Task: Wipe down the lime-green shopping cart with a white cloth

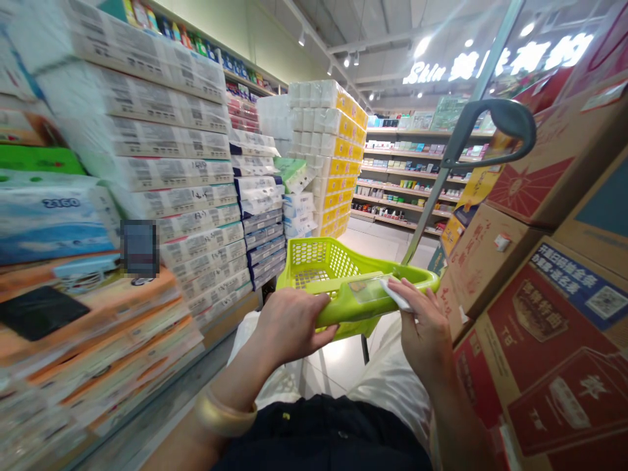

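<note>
A lime-green plastic shopping basket (324,258) with a long grey pull handle (495,124) is held up in front of me. My left hand (289,324) is closed round the basket's near rim, with a gold bangle on its wrist. My right hand (424,327) rests on the right part of the same rim and pinches a small white cloth or wipe (395,296) against a clear label plate (367,288) there. The basket looks empty inside.
Stacked packs of tissue and toilet paper (161,163) fill the left side. Red and brown cardboard cartons (549,307) are piled close on my right. A tall yellow-and-white paper stack (333,150) and store shelves (407,190) stand down the narrow tiled aisle.
</note>
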A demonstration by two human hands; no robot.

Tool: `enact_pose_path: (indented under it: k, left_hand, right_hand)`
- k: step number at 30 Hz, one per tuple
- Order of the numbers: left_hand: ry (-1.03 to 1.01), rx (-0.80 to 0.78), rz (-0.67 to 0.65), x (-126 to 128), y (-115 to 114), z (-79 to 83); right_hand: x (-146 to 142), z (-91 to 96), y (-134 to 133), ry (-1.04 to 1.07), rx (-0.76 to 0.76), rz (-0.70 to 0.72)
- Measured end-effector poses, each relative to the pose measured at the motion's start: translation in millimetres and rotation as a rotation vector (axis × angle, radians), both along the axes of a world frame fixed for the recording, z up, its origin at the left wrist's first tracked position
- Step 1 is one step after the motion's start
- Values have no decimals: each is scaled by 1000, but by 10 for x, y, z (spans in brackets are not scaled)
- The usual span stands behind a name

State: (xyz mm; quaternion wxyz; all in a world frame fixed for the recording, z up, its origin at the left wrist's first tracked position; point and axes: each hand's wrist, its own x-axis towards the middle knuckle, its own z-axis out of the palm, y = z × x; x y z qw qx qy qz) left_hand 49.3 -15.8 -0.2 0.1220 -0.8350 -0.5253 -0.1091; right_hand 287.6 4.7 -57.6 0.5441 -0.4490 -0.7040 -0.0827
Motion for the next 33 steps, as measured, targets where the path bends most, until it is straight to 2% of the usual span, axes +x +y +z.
enact_pose_path:
  k: [2,8,14,16,21,28,33]
  left_hand:
    - [-1,-5,4,-1,-2,0]
    - [9,-12,-10,-15,11,-7]
    - [1,-20,-2,-3,17,1]
    - [1,-21,5,4,12,7]
    - [10,-24,7,4,4,14]
    - [11,-10,8,9,25,-11]
    - [18,3,0,11,23,-3]
  right_hand:
    - [-26,-10,-20,15,15,-9]
    - [-155,-1,-103,-104,15,165]
    - [9,-19,29,45,16,-42]
    - [-46,-27,2,42,15,-36]
    - [-219,-14,-98,-64,17,128]
    - [22,-1,66,37,-4,-58]
    - [-228,-28,-97,-82,42,139]
